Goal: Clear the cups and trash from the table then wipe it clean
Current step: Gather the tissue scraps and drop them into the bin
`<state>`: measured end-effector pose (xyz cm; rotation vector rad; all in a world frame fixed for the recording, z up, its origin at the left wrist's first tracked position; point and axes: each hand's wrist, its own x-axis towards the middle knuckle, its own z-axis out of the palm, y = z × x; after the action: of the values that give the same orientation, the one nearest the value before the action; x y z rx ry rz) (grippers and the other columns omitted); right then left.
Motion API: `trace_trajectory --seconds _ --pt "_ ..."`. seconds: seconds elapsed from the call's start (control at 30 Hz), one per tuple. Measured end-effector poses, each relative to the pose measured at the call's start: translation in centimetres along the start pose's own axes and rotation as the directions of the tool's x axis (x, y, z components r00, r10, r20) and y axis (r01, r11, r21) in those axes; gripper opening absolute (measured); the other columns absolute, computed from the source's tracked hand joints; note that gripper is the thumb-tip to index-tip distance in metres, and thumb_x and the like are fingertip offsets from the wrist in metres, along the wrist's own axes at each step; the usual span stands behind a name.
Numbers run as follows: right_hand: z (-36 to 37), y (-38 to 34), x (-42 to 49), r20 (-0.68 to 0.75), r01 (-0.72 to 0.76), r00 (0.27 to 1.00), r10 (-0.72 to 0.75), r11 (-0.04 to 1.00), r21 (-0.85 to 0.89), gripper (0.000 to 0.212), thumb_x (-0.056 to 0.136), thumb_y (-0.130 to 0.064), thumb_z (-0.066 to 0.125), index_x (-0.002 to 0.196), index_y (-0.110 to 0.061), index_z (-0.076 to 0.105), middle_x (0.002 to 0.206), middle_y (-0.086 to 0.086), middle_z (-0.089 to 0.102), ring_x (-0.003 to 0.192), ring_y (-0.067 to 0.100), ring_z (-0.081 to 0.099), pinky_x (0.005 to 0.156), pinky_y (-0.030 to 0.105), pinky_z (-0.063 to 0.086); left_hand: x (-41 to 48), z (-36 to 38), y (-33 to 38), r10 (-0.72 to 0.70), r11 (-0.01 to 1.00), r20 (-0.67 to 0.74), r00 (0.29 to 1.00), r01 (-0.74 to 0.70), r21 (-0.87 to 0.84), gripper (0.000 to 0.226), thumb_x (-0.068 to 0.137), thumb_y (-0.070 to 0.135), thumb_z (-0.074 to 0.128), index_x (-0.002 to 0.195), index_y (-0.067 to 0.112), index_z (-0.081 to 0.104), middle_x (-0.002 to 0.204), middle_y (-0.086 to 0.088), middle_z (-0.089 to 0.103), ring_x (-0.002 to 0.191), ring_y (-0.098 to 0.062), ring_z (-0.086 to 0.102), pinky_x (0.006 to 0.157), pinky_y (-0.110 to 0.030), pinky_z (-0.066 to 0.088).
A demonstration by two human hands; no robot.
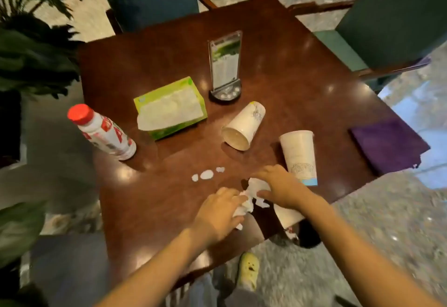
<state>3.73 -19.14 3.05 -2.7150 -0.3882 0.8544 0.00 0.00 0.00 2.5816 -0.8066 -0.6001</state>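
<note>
Dark polished wood table (290, 69), glossy with ceiling-light glare; speckled stone floor and teal upholstered chairs around it.

Both hands were at the near edge, working the same crumpled tissue (252, 190). The left hand (221, 212) had its fingers curled over the lower wad, and the right hand (280, 185) pinched the upper part. It looked like they were bunching the loose trash into one lump so it lifts off in one go. The tissue is soft, torn and irregular, so it should compress easily.

The cups were not yet cleared. One white paper cup (244, 125) lay on its side mid-table, mouth toward the camera. A second cup (301, 154) sat just beyond the right hand and looked tipped too. A third cup (286, 216) was partly hidden under the right forearm. All are thin-walled tapered paper, so they'll roll.

White spill blobs (206, 174) sat just past the hands and will need wiping. A folded purple cloth (389, 147) lay at the right edge, probably staged for that.

A green tissue box (169, 108), a red-capped plastic bottle (104, 132) and an acrylic menu stand (225, 64) stood further back.
</note>
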Motion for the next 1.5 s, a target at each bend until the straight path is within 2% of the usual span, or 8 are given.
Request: trace_trajectory --seconds 0.17,0.3,0.47,0.63,0.87,1.0,1.3,1.5 --pt "4.0 0.6 -1.1 -0.094 -0.047 0.995 0.040 0.996 -0.078 0.057 0.087 -0.034 0.058 0.140 -0.026 0.037 0.145 0.003 0.036 0.129 0.026 0.033 0.101 0.037 0.039 -1.0 2.7 0.7 -0.043 0.998 -0.024 0.999 0.042 -0.040 0.047 0.089 0.011 0.049 0.135 0.021 0.044 0.143 -0.001 0.039 0.129 -0.023 0.034 0.105 -0.037 0.034" --pt "6.0 1.6 -1.0 -0.247 -0.044 0.967 0.057 0.997 0.058 0.043 0.089 -0.017 0.056 0.131 -0.020 0.050 0.134 0.006 0.047 0.118 0.027 0.043 0.090 0.037 0.047 -1.1 4.1 -0.3 -0.002 0.988 -0.237 0.971 -0.035 -0.150 0.047 0.074 -0.003 0.061 0.119 0.011 0.058 0.116 -0.010 0.059 0.106 -0.021 0.048 0.087 -0.040 0.050" --pt "7.0 2.4 -0.7 -0.415 -0.007 0.905 0.092 0.979 0.202 0.026 0.086 0.000 0.054 0.107 -0.008 0.067 0.108 0.012 0.061 0.101 0.032 0.053 0.077 0.034 0.046 -0.9 4.1 0.5 -0.184 0.952 -0.279 0.942 0.100 -0.290 0.047 0.079 0.005 0.065 0.123 0.013 0.050 0.117 -0.003 0.045 0.111 -0.017 0.044 0.089 -0.025 0.040" --pt "6.1 1.5 -1.1 -0.541 0.064 0.837 0.081 0.967 0.245 0.025 0.084 0.002 0.055 0.104 -0.005 0.067 0.108 0.014 0.060 0.100 0.031 0.052 0.078 0.035 0.048 -0.9 4.6 0.4 -0.384 0.902 -0.290 0.876 0.290 -0.319 0.057 0.073 0.015 0.076 0.125 0.012 0.053 0.116 -0.008 0.047 0.108 -0.024 0.041 0.089 -0.031 0.039" --pt "8.2 -1.8 -1.4 -0.309 0.174 0.949 -0.069 0.929 0.327 0.054 0.091 -0.042 0.050 0.138 -0.017 0.040 0.142 0.005 0.031 0.130 0.019 0.027 0.101 0.023 0.034 -0.3 4.4 0.5 -0.462 0.820 -0.203 0.863 0.329 -0.468 0.029 0.083 0.013 0.064 0.112 0.012 0.059 0.099 -0.003 0.054 0.090 -0.022 0.054 0.076 -0.029 0.044" --pt "9.4 -2.0 -0.6 -0.344 0.110 0.939 0.008 0.940 0.322 0.053 0.093 -0.045 0.036 0.135 -0.012 0.046 0.142 0.012 0.039 0.129 0.026 0.033 0.105 0.035 0.039 -0.4 4.3 0.8 -0.530 0.738 -0.186 0.827 0.341 -0.582 0.032 0.081 0.009 0.066 0.111 0.013 0.053 0.085 0.002 0.053 0.071 -0.014 0.050 0.068 -0.025 0.045" --pt "11.6 -2.5 -0.7 -0.376 0.162 0.922 -0.095 0.975 0.150 0.084 0.077 -0.027 0.074 0.144 -0.006 0.029 0.149 0.019 0.030 0.135 0.034 0.031 0.107 0.039 0.036 -0.7 4.0 -0.2 -0.603 0.584 -0.140 0.785 0.316 -0.748 0.032 0.074 -0.003 0.070 0.095 0.017 0.055 0.076 0.001 0.064 0.067 -0.011 0.060 0.064 -0.014 0.049" --pt "12.1 -2.7 0.3 -0.541 0.163 0.841 -0.019 0.962 0.218 0.048 0.079 -0.013 0.069 0.124 -0.007 0.055 0.130 0.013 0.055 0.115 0.025 0.046 0.089 0.036 0.053 -1.2 3.6 -0.9 -0.602 0.471 -0.061 0.796 0.293 -0.832 0.035 0.077 -0.009 0.061 0.090 0.024 0.060 0.081 -0.004 0.069 0.074 -0.016 0.066 0.077 -0.033 0.056"
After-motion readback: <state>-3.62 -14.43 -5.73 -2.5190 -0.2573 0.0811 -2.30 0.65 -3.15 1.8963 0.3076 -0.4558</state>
